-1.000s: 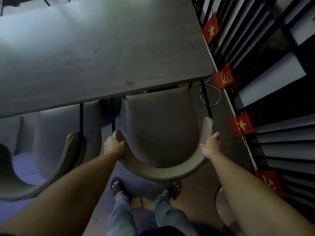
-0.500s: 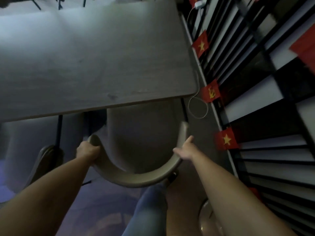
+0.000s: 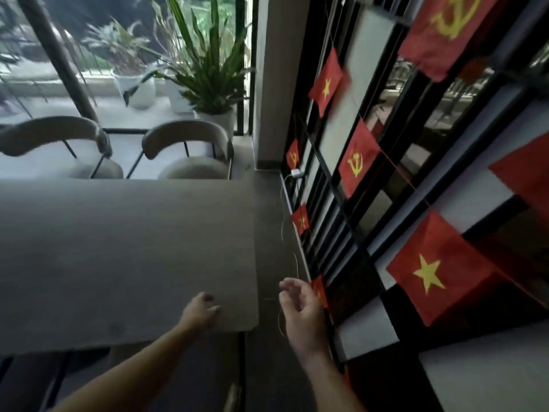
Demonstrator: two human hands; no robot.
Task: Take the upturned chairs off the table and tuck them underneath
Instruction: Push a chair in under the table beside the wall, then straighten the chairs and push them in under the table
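Note:
The grey wooden table (image 3: 118,248) fills the left of the view, its top bare. My left hand (image 3: 200,312) hovers over its near right corner, fingers loosely spread and holding nothing. My right hand (image 3: 300,310) hangs beyond the table's right edge, fingers curled apart, empty. Just below the near edge, part of a beige chair (image 3: 130,355) shows under the table. At the far side two beige chairs with curved backrests, the right one (image 3: 187,144) and the left one (image 3: 53,135), stand upright with their seats against the table edge.
A wall of black frames and white panels (image 3: 386,179) hung with red flags runs close along the right. A narrow floor strip (image 3: 267,233) with a white cable lies between table and wall. Potted plants (image 3: 208,75) stand behind glass at the back.
Both hands have let go of the near chair's curved backrest and lifted to table height. The view has swung up from the chair to the table's far side and window.

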